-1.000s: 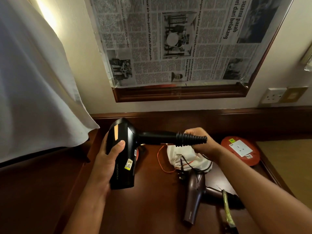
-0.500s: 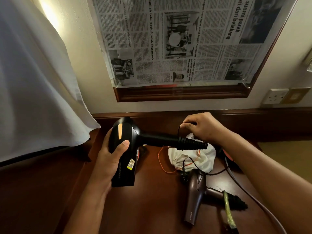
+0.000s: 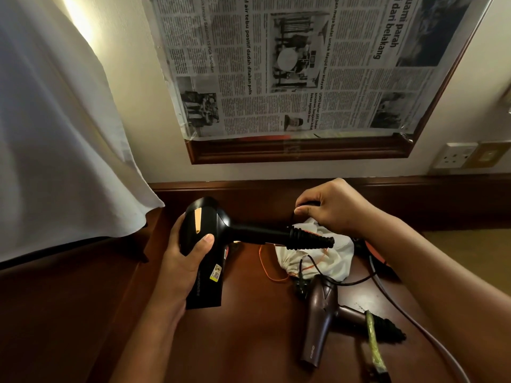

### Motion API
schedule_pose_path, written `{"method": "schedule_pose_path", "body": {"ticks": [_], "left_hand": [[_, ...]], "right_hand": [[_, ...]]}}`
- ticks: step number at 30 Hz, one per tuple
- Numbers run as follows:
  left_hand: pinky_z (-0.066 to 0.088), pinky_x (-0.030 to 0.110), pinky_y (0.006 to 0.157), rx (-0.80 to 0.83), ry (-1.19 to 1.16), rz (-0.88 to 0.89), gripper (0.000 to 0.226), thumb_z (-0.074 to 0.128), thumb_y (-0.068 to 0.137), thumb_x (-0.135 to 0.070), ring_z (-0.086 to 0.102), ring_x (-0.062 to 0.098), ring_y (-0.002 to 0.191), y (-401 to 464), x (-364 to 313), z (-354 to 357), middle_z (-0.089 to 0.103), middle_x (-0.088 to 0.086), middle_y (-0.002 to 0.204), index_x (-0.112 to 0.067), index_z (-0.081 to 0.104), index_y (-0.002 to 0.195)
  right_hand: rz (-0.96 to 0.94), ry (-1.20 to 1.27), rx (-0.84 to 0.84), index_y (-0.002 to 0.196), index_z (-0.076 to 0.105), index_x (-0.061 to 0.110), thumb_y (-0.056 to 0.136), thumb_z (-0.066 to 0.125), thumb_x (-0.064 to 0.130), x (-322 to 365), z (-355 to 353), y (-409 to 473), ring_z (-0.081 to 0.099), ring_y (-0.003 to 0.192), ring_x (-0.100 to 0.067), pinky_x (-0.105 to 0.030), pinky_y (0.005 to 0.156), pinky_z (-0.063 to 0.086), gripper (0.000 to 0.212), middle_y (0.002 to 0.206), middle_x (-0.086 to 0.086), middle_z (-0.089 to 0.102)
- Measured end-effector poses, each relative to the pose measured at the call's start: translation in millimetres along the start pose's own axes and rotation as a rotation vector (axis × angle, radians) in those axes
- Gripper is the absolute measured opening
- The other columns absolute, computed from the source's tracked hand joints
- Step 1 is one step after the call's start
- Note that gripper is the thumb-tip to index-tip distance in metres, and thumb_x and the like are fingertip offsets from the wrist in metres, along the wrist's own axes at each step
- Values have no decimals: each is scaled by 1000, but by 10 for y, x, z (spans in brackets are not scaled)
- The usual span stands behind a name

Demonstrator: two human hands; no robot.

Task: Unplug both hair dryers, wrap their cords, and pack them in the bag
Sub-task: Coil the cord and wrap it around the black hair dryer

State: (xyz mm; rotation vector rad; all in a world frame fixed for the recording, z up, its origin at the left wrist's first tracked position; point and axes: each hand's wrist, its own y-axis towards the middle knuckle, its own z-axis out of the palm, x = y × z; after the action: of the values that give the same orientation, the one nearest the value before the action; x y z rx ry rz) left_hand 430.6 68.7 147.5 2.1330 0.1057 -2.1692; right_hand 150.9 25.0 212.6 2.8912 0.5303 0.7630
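Above the dark wooden desk (image 3: pixel 249 341), the left hand (image 3: pixel 184 268) grips the barrel of the black hair dryer (image 3: pixel 206 252), thumb pressed across its side, so the dryer is held clear of the desk with its handle pointing right and ending in a ribbed cord guard. Just behind that guard, the right hand (image 3: pixel 336 207) has its fingers curled, thumb and forefinger pinching the thin black cord (image 3: pixel 292 217) that runs down toward the handle. Below the handle lies the white drawstring bag (image 3: pixel 329 261), crumpled on the desk with an orange string (image 3: pixel 265 268) looping out to its left. Near the bag, toward the person, the brown hair dryer (image 3: pixel 318 322) lies flat on the desk, nozzle toward the person, its handle pointing right with a dark bundled cord and a yellow-green tie (image 3: pixel 373 341) across it. A grey cable (image 3: pixel 414 324) runs along the desk under the right forearm. On the wall, newspaper (image 3: pixel 304 64) covers a wooden frame, with a white socket (image 3: pixel 453 156) to the right and a white cloth (image 3: pixel 60 134) hanging at the left.
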Motion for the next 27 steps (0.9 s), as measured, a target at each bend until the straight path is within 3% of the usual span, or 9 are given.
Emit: {"method": "schedule_pose_path", "body": {"ticks": [4,8,10,13,16,19,22,25,27], "left_hand": [[53,15,61,-62,20,33,58,65,88,-14,69,10,91,9,20,34,64,3,118,-29,45,140],[51,10,58,-114,20,43,54,65,89,-16,65,-4,88,-17,14,86,62,-9,112,-32,45,137],[52,11,61,-138,18,43,57,66,88,-18,65,2,97,-24,30,98,61,-8,116,-32,44,139],[51,9,68,-186,44,71,60,66,88,-17,62,3,103,-21,84,107,60,-3,124,-28,43,142],[55,22,80,-212,40,73,59,68,86,-16,64,14,107,-27,132,142,61,3,125,-26,46,140],[53,12,74,-219,38,76,60,68,86,-12,62,8,106,-57,150,176,60,1,127,-23,46,140],[50,16,81,-208,21,80,62,72,84,-15,60,11,113,-90,174,214,59,0,130,-24,46,140],[52,31,90,-192,-25,45,70,76,71,-36,60,15,115,-126,195,250,60,-3,129,-35,49,136],[52,34,90,-189,-49,29,69,74,68,-39,61,16,114,-146,198,267,61,-4,128,-39,50,133]], "right_hand": [[-38,-45,33,93,73,26,89,63,30,43,26,-41,66,77,-9,-36,73,55,12,81,7,72],[-58,-117,53,94,70,24,92,51,34,127,143,-145,63,75,-14,-38,70,54,22,80,4,70],[-54,-82,26,88,69,20,95,48,30,174,233,-241,60,70,-15,-40,68,52,24,74,4,66],[55,118,-103,101,70,12,98,44,24,242,436,-433,65,83,-20,-39,81,51,28,89,-4,71],[194,249,-188,121,64,15,97,45,22,266,670,-572,62,92,-13,-30,85,47,31,97,2,69],[327,523,-203,111,63,15,96,49,12,262,817,-640,52,68,-6,-25,66,43,21,73,9,59],[450,943,-154,101,56,7,97,47,6,281,877,-717,40,47,-9,-24,45,32,11,59,0,51],[489,1289,-60,88,49,7,97,46,9,319,884,-785,33,40,-11,-27,45,15,10,62,-4,49],[501,1407,26,86,45,8,97,46,12,306,888,-802,31,38,-11,-26,44,15,11,62,-4,46]]}}
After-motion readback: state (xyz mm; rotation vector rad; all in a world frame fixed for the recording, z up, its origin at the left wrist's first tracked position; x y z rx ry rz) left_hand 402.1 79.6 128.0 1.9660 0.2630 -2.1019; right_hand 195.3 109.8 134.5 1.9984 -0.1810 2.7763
